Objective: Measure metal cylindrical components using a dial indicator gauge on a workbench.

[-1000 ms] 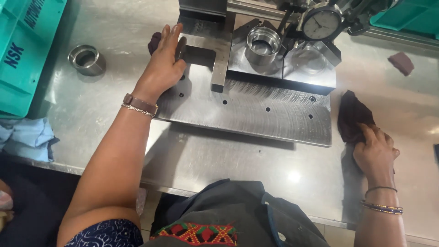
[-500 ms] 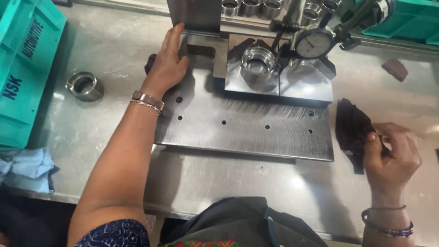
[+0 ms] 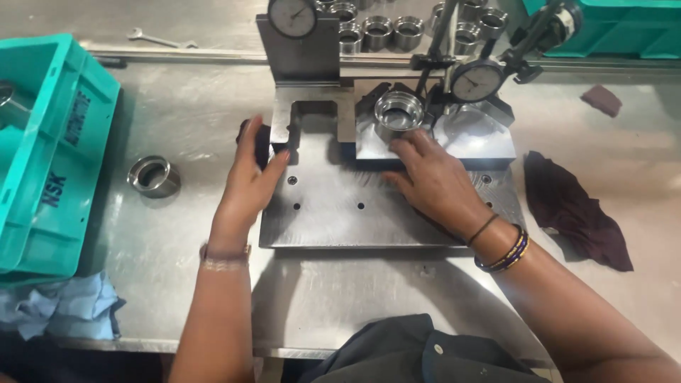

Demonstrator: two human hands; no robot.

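Nearest the person, both hands rest on the steel base plate (image 3: pixel 376 213). The left hand (image 3: pixel 248 184) lies at its left edge, fingers loosely open, touching a dark cloth (image 3: pixel 257 138) tucked beside the notched bracket (image 3: pixel 312 117); it grips nothing firmly. The right hand (image 3: pixel 433 181) lies flat, fingers spread, its tips just short of the metal ring (image 3: pixel 397 113) seated on the gauge block, not yet holding it. Just beyond the ring stands a dial gauge (image 3: pixel 477 81). By my judgement the ring is seated for measuring and lifting it out remains. Further rings (image 3: pixel 376 32) wait behind.
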